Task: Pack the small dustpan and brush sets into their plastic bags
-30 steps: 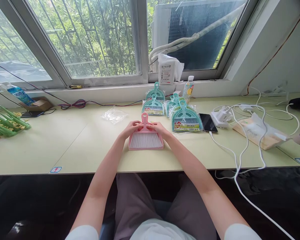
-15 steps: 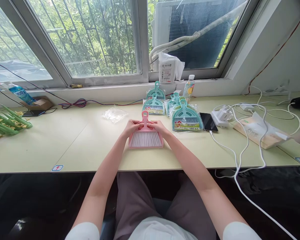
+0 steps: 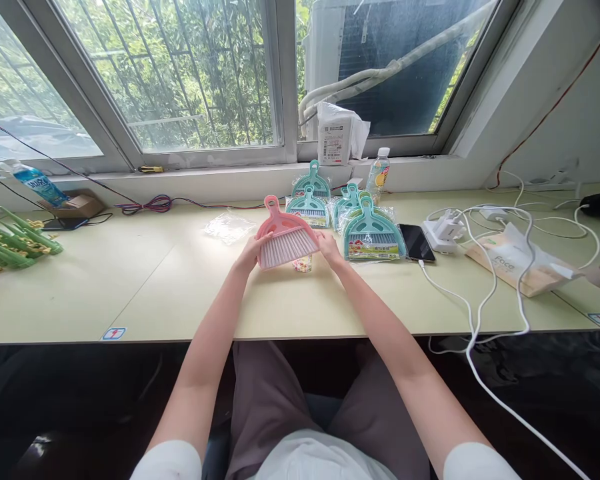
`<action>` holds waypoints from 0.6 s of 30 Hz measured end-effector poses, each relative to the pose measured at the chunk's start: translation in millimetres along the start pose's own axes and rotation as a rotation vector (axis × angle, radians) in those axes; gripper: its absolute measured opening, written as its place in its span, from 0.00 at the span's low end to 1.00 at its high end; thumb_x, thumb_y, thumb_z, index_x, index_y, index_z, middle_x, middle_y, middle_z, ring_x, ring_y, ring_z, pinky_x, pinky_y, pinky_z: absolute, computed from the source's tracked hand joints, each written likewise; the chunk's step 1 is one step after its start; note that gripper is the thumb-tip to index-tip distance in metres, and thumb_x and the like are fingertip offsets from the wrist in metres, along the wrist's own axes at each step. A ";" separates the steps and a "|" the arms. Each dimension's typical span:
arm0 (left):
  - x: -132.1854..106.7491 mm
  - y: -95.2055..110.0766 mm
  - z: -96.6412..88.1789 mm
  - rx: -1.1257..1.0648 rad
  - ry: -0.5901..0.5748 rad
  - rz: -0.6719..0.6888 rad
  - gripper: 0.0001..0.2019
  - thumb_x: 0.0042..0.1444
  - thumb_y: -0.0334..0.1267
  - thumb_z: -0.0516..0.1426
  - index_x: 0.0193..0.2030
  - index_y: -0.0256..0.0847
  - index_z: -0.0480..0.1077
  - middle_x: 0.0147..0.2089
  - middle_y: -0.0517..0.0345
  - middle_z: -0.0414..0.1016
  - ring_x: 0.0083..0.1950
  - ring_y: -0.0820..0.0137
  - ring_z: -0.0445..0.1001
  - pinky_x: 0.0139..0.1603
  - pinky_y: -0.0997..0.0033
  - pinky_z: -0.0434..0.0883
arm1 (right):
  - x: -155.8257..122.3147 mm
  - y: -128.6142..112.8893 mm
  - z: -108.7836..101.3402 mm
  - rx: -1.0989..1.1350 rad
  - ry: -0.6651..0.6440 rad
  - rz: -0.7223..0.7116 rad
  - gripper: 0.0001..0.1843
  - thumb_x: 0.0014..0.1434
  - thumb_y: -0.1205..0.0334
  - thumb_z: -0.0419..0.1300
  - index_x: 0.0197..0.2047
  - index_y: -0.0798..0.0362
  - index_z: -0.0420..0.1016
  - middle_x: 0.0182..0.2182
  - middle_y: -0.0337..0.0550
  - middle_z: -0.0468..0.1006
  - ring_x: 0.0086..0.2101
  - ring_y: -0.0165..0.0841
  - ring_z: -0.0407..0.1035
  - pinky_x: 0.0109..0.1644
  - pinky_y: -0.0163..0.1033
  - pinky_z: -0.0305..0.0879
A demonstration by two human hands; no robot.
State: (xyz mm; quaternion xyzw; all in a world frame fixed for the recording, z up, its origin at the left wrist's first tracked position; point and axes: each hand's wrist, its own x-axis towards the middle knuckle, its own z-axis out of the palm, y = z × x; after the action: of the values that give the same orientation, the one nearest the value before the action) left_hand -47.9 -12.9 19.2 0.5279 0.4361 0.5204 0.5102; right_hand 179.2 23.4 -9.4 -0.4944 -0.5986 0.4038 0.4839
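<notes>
Gripping the left side of a pink dustpan (image 3: pixel 301 222), the fingers of the left hand (image 3: pixel 253 252) are curled on its rim, while those of the right hand (image 3: pixel 329 246) pinch its right side. A brush with white bristles (image 3: pixel 288 247) sits inside the dustpan, which is tilted, handle toward the upper left, over the middle of the worktop (image 3: pixel 145 293), back from the front edge; whether it touches the surface I cannot tell. Partly behind its lower right edge shows a small patterned card (image 3: pixel 303 264). Beyond the left hand lies a crumpled clear wrapper (image 3: pixel 229 227). Wrapped green dustpans (image 3: pixel 373 235) stand behind and beside the right hand, reaching toward the back edge, with a phone (image 3: pixel 417 243) next to them. Farther right are a white charger (image 3: pixel 441 235) and a tissue pack (image 3: pixel 520 263); green stems (image 3: pixel 17 241) lie at the left end.
</notes>
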 end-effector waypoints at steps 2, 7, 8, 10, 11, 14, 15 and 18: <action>4.4 -4.1 -4.2 -0.026 0.140 0.037 0.29 0.48 0.49 0.65 0.56 0.40 0.72 0.52 0.47 0.77 0.54 0.52 0.74 0.54 0.55 0.71 | 0.8 3.7 1.9 -0.180 -0.008 -0.033 0.23 0.67 0.55 0.43 0.49 0.52 0.77 0.49 0.49 0.79 0.50 0.40 0.70 0.54 0.43 0.62; 14.1 -12.7 -14.9 -0.085 0.326 0.065 0.27 0.48 0.47 0.64 0.55 0.39 0.70 0.54 0.47 0.75 0.56 0.55 0.74 0.54 0.57 0.72 | -3.9 7.1 7.3 -0.526 -0.106 -0.099 0.21 0.68 0.62 0.44 0.57 0.51 0.73 0.59 0.50 0.72 0.62 0.42 0.59 0.64 0.50 0.52; 15.1 -13.7 -15.9 -0.105 0.333 0.072 0.28 0.49 0.47 0.64 0.56 0.40 0.70 0.55 0.47 0.75 0.56 0.56 0.74 0.54 0.57 0.73 | -5.1 7.7 7.3 -0.609 -0.127 -0.105 0.20 0.67 0.62 0.48 0.59 0.52 0.70 0.62 0.52 0.68 0.65 0.44 0.54 0.66 0.52 0.47; 16.2 -15.1 -16.9 -0.137 0.341 0.067 0.28 0.50 0.47 0.63 0.57 0.40 0.69 0.55 0.47 0.75 0.55 0.57 0.74 0.53 0.58 0.73 | -7.1 8.7 6.9 -0.740 -0.186 -0.097 0.24 0.64 0.60 0.55 0.63 0.53 0.66 0.66 0.54 0.61 0.67 0.46 0.49 0.68 0.56 0.42; 16.5 -15.8 -17.2 -0.143 0.346 0.059 0.28 0.50 0.47 0.62 0.57 0.40 0.69 0.55 0.48 0.75 0.55 0.58 0.74 0.53 0.58 0.73 | -7.9 9.0 6.6 -0.778 -0.215 -0.095 0.26 0.63 0.58 0.57 0.63 0.52 0.65 0.66 0.55 0.60 0.66 0.47 0.50 0.67 0.56 0.43; 17.7 -18.4 -17.7 -0.135 0.363 0.044 0.28 0.50 0.45 0.62 0.58 0.43 0.68 0.54 0.50 0.75 0.55 0.59 0.74 0.53 0.59 0.73 | -9.1 7.9 6.5 -0.818 -0.233 -0.126 0.25 0.61 0.57 0.59 0.61 0.49 0.68 0.62 0.54 0.67 0.61 0.47 0.59 0.62 0.53 0.52; 18.3 -19.6 -17.8 -0.132 0.364 0.041 0.27 0.49 0.44 0.63 0.58 0.44 0.69 0.54 0.51 0.75 0.55 0.59 0.74 0.53 0.60 0.73 | -9.0 7.0 6.5 -0.820 -0.214 -0.140 0.24 0.61 0.57 0.60 0.60 0.48 0.69 0.59 0.53 0.70 0.59 0.48 0.61 0.60 0.52 0.54; 20.5 -23.4 -17.5 -0.123 0.358 0.018 0.25 0.48 0.43 0.63 0.55 0.41 0.71 0.53 0.49 0.75 0.54 0.59 0.74 0.53 0.60 0.73 | -7.8 4.5 5.7 -0.752 -0.150 -0.149 0.25 0.56 0.61 0.63 0.58 0.48 0.71 0.53 0.52 0.75 0.54 0.47 0.66 0.57 0.51 0.58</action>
State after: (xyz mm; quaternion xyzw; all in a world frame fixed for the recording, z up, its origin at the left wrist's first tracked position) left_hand -62.0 11.2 -2.9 0.3988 0.4826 0.6362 0.4509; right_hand 174.8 16.5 -16.3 -0.5614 -0.7729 0.1548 0.2518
